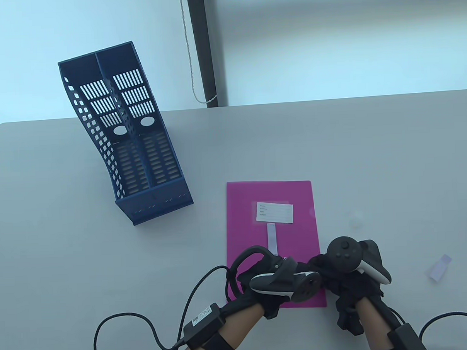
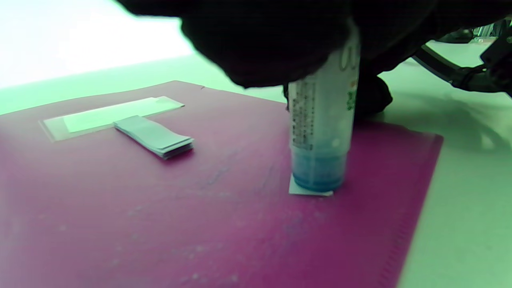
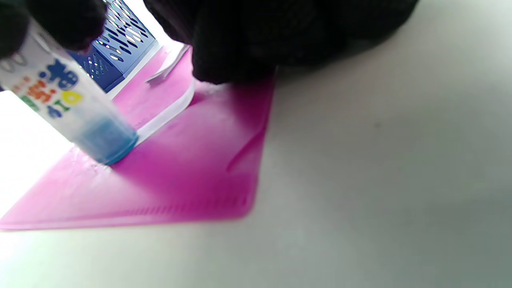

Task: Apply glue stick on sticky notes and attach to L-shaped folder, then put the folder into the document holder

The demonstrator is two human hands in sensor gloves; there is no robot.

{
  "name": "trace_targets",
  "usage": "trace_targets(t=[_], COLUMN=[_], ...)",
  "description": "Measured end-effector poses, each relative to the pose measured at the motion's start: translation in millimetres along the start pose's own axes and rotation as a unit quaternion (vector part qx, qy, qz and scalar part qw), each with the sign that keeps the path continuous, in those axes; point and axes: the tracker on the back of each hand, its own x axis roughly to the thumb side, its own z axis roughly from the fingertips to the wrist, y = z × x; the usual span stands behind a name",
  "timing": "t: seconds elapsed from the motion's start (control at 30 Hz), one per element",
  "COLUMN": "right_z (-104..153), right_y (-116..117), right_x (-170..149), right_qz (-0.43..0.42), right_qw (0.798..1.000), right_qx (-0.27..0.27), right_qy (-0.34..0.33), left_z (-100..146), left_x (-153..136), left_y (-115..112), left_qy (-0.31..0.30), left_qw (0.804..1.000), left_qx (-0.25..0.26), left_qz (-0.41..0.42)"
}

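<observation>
From the table view, both hands are bunched over the near end of the magenta folder [image 1: 272, 216], which lies flat on the table [image 1: 372, 157]. A stack of sticky notes [image 1: 272, 239] rests mid-folder below its white label; the blue document holder [image 1: 131, 148] stands well apart, up and left. A cap [image 1: 355, 218] and another strip of notes [image 1: 440, 267] lie off right.

Left wrist view now: the left hand [image 2: 272, 40] grips the glue stick [image 2: 322, 120], upright, blue tip pressed onto a single note [image 2: 310, 191] on the folder. Best to keep it vertical with light pressure, I'd say, so the paper doesn't drag.

Right wrist view: the right hand [image 3: 248, 44] has its fingertips pressing the far end of that note against the folder, a pin-down, not a pinch. That anchor should hold while the stick strokes away from it, toward the free end.
</observation>
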Motion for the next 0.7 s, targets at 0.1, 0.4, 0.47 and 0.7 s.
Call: trace_targets(t=[0.1,0.4,0.47,0.7], right_z=[1,1,0,1], right_y=[0,0,0,0], right_x=[0,0,0,-1], right_qz=[0.000,0.001,0.001,-0.003], right_qw=[1.000,1.000,1.000,1.000], right_qx=[-0.004,-0.004,-0.004,-0.005], right_qy=[0.000,-0.002,-0.002,0.000], left_z=[-11,6,12,-7], left_x=[2,-6,-10,-6], left_y=[0,-1,-4,-5], left_qy=[0.001,-0.018,-0.019,-0.017], left_qw=[1.000,0.999,1.000,0.999], left_qx=[0.027,-0.024,-0.018,0.047], left_qz=[-0.004,-0.018,-0.011,0.009])
